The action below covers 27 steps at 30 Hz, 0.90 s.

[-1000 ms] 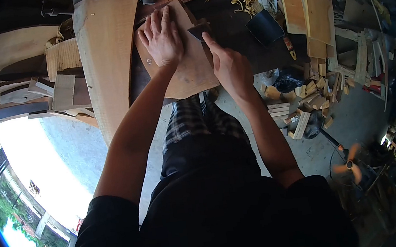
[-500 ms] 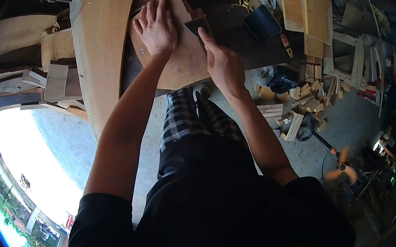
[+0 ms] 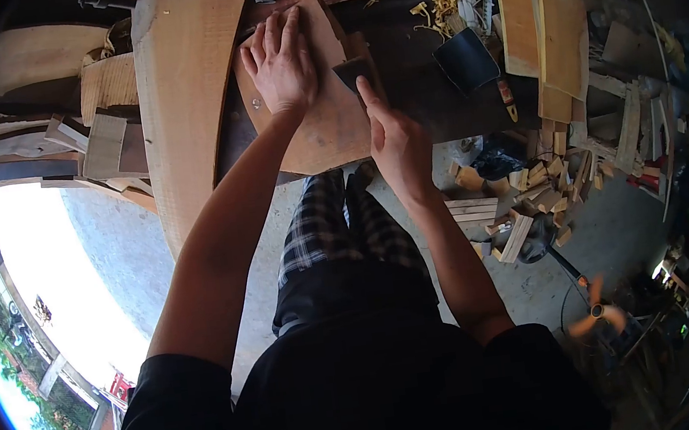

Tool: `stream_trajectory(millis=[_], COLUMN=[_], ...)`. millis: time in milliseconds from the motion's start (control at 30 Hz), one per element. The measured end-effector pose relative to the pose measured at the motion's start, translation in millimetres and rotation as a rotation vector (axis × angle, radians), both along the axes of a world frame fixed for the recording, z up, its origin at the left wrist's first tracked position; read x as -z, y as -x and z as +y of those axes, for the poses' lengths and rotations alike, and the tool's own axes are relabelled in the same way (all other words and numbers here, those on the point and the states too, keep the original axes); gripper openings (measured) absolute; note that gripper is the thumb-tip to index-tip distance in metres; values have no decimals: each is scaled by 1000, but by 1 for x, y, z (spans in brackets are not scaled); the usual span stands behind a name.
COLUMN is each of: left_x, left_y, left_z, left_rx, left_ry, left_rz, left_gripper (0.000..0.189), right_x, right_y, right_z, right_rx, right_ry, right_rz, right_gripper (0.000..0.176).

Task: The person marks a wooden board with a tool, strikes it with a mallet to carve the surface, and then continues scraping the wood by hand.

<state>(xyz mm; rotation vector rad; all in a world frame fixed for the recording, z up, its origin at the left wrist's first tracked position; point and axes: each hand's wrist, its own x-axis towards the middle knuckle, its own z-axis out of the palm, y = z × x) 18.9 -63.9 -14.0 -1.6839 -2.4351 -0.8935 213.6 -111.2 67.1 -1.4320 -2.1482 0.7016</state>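
Note:
My left hand point(image 3: 280, 68) lies flat on a brown wooden board point(image 3: 314, 138), fingers stretched out toward its far end. My right hand point(image 3: 400, 145) is closed around what looks like a scraper point(image 3: 351, 72) with a dark, flat blade. Its index finger reaches along the tool onto the blade. The blade rests at the board's right side, and the handle is mostly hidden in my grip. Beside that edge sits a small wood piece point(image 3: 361, 47).
A long pale plank point(image 3: 181, 89) lies to the left. On the dark bench at right are a black dustpan-like scoop point(image 3: 465, 61), a brush point(image 3: 506, 99), yellow shavings point(image 3: 442, 13) and stacked boards point(image 3: 557, 29). Offcuts point(image 3: 541, 188) and an orange-bladed fan point(image 3: 597, 312) are beyond my right arm.
The whole scene sits slightly lower and further right in the picture as my head moved. My left hand keeps its place on the board; the blade has shifted slightly toward me.

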Motion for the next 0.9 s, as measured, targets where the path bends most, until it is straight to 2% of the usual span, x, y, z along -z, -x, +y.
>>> stream_trajectory(millis=[67, 133, 333, 400, 533, 600, 667, 733, 867, 900], left_x=[2, 2, 0, 0, 0, -3, -5, -5, -5, -5], left_y=[2, 1, 4, 6, 8, 10, 10, 10, 7, 8], left_z=[2, 2, 2, 2, 1, 1, 0, 3, 2, 2], left_rx=[-9, -24, -5, -24, -17, -4, 0, -28, -19, -6], left_ry=[-2, 24, 31, 40, 37, 31, 17, 25, 35, 31], left_rz=[-2, 23, -1, 34, 9, 12, 16, 21, 18, 2], left_gripper=[47, 47, 48, 49, 48, 49, 49, 50, 51, 52], right_x=[-1, 1, 11, -4, 0, 10, 11, -7, 2, 13], right_y=[1, 3, -5, 10, 8, 2, 5, 18, 13, 6], right_z=[5, 6, -5, 15, 7, -11, -7, 15, 6, -7], right_rx=[-9, -9, -8, 1, -4, -7, -8, -23, -14, -20], right_ry=[113, 106, -59, 178, 162, 6, -18, 206, 167, 51], right_rz=[-114, -112, -1, -175, -133, 11, 34, -173, -150, -83], right_gripper=[60, 60, 57, 61, 61, 56, 56, 65, 67, 65])
